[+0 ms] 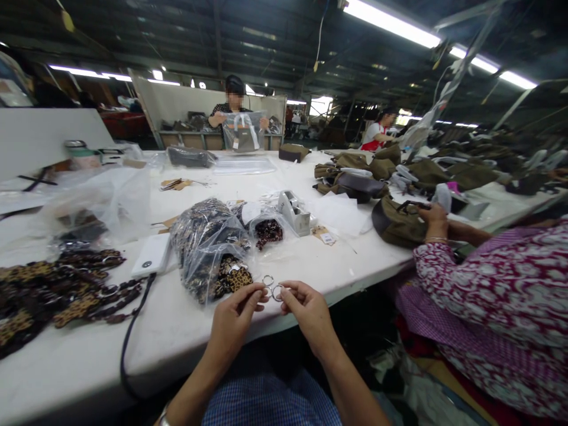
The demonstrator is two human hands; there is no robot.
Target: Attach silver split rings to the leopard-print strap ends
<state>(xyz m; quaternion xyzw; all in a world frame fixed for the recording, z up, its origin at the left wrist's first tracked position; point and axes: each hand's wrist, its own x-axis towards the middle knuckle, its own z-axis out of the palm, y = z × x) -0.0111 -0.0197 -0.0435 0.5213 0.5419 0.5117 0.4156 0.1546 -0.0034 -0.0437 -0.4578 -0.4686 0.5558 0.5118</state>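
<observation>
Near the table's front edge, my left hand (243,307) pinches small metal rings (268,285) between thumb and fingers. Close beside it, my right hand (307,306) grips another metal ring (277,293), and the rings almost meet or touch between the two hands. Just behind my left hand lies a clear plastic bag (206,239) full of leopard-print pieces. A smaller open plastic bag (268,231) with dark red-brown pieces sits to its right, next to a grey tape dispenser (295,213).
Leopard-print straps (84,284) and a white device (151,255) with a black cable lie left on the white table (177,337). At right, a person's hand (433,220) holds an olive bag (397,222). Another person (233,106) stands across the table.
</observation>
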